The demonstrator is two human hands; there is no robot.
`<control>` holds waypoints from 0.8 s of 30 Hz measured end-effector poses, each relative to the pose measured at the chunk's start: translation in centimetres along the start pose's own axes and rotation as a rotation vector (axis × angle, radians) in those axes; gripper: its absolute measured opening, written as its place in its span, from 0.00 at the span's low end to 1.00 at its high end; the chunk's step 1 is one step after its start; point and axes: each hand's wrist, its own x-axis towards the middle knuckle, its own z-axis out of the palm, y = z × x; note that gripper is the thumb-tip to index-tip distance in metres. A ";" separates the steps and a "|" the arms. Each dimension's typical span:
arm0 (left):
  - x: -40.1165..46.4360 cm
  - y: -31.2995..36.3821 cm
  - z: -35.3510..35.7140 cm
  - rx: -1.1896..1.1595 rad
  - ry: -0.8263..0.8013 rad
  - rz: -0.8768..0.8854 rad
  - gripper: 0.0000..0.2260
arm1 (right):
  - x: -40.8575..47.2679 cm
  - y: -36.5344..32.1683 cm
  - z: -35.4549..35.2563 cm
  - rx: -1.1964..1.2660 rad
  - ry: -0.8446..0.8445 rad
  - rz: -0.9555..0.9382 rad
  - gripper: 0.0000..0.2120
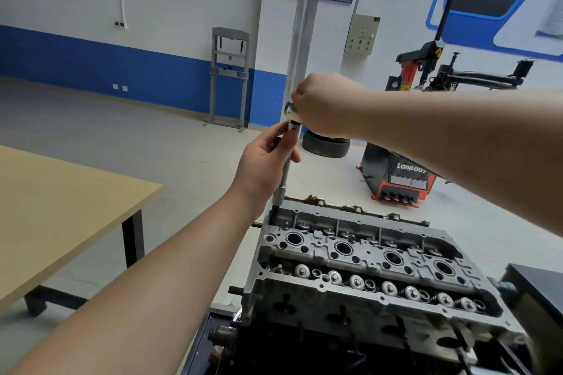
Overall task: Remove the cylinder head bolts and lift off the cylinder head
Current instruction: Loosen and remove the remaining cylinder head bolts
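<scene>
We are at the bolts: a long chrome extension point(285, 172) stands nearly upright with its dark socket point(275, 212) dropped into the far left corner of the head point(359, 256), and both hands are on the tool. The left hand point(264, 163) wraps its fingers round the extension's upper part, steadying it, while the right hand point(320, 105) is clenched round the ratchet point(291, 111) at the top, knuckles toward us. The bolt itself sits down in its well and cannot be seen, so I cannot tell how far out it is. The head is bare cast aluminium, grey and rough-skinned, with four round plug wells down the middle and a row of shiny spring caps along the near edge; it sits bolted to the block on a dark stand point(213, 341) in the lower right of the view. My read is that this is an early or middle bolt, with the lift well off yet (nothing about the head looks raised or parted from the block). The next move calls for a firm, square swing of the handle, the left hand keeping the socket seated so it does not ride off the bolt. A pale wooden worktop point(61, 207) stands apart at left, and a red and black tyre machine point(396, 179) waits beyond.
</scene>
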 end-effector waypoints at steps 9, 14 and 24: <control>-0.3 0.1 -0.2 -0.069 0.042 -0.022 0.13 | 0.9 0.9 -0.7 0.892 -0.440 0.337 0.16; -0.5 0.1 -0.3 -0.097 0.016 -0.015 0.11 | 0.6 0.9 -1.3 0.886 -0.445 0.322 0.24; 0.0 -0.4 -0.5 -0.055 -0.022 0.015 0.11 | 2.1 -0.7 0.2 0.493 -0.338 0.397 0.23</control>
